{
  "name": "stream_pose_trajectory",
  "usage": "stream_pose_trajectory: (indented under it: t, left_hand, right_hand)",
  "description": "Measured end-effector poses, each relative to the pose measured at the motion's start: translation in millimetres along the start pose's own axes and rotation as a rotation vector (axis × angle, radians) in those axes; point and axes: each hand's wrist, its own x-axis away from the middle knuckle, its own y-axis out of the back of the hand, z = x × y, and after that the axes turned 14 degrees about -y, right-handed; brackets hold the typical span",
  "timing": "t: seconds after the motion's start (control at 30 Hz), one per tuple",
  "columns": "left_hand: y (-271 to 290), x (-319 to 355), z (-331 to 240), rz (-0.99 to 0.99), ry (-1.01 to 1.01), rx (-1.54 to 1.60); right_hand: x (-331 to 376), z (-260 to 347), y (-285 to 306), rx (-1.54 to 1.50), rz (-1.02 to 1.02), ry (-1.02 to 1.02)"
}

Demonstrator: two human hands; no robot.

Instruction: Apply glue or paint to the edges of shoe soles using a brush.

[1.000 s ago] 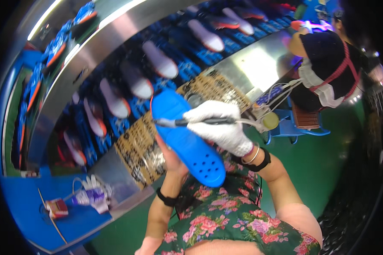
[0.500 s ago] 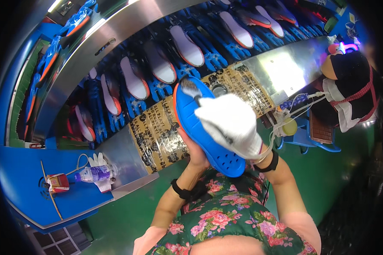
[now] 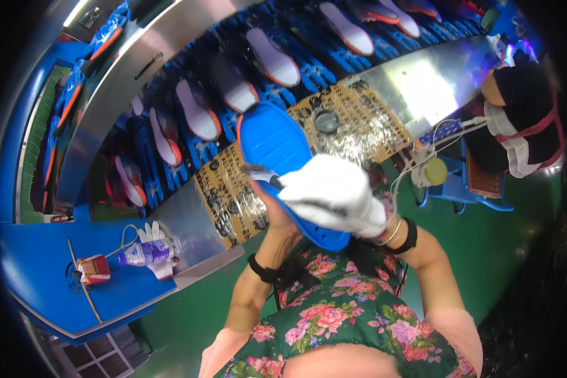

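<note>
My bare left hand (image 3: pixel 277 211) grips the left edge of a long blue shoe sole (image 3: pixel 274 138) with an orange rim, tilted over the work ledge. Its toe end points away from me. In a white glove, my right hand (image 3: pixel 337 195) is closed round the dark handle of a small brush (image 3: pixel 258 171). The brush's bristles lie near the sole's left edge, by my left hand; whether they touch the surface I cannot tell. The glove hides part of the sole's lower half.
Several pale soles with orange rims (image 3: pixel 272 57) hang on a blue rack behind the ledge. Taped brown cardboard (image 3: pixel 359 120) covers the ledge, with a small round dark dish (image 3: pixel 326 122) on it. A bottle (image 3: pixel 148 252) lies at left. A blue stool (image 3: pixel 475 189) stands right.
The brush has moved from the sole's toe end down toward its left edge, nearer my left hand. The sole has shifted slightly up and left.
</note>
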Motion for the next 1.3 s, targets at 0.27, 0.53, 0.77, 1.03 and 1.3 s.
stream_pose_trajectory:
  t: [0.27, 0.53, 0.77, 1.03, 1.3]
  left_hand:
    - [-17, -4, 1, -0.138, -0.068, -1.164]
    - [-28, -4, 5, -0.179, -0.148, -1.129]
    - [-27, -6, -9, -0.146, -0.077, -0.828]
    - [-23, -20, -18, 0.008, 0.106, -0.929]
    - [-20, -28, -26, 0.11, 0.173, -0.796]
  right_hand:
    - [8, -9, -4, 0.084, -0.08, 0.047]
    - [16, -16, -3, -0.228, -0.123, -0.213]
    - [23, -17, -1, -0.402, 0.1, -0.206]
    - [38, -10, -8, -0.242, 0.064, -0.159]
    - [52, -13, -14, -0.038, 0.011, -0.038]
